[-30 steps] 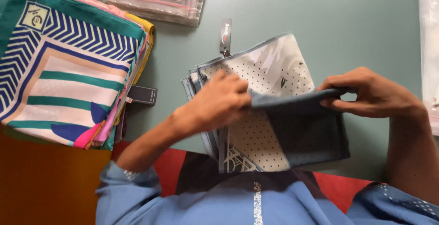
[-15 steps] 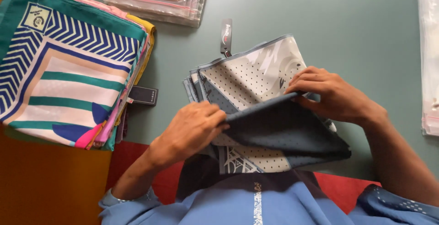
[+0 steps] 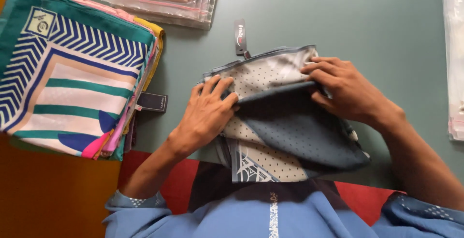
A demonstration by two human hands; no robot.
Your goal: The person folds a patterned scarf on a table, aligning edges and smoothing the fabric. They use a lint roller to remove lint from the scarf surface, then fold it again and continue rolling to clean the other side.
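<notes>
Left hand point(image 3: 208, 114) and right hand point(image 3: 345, 90) flat on grey dotted scarf point(image 3: 285, 126), pressing its fold on the table point(image 3: 377, 25); stack of patterned scarves point(image 3: 72, 73) at left.

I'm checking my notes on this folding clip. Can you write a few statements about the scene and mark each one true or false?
1. Both hands rest on the grey dotted folded scarf. True.
2. The left hand holds the black hang tag. False: the tag lies apart on the grey-green table.
3. A stack of patterned teal and blue scarves lies to the left. True.
4. The right hand lifts a clear plastic bag. False: it presses on the scarf.
</notes>
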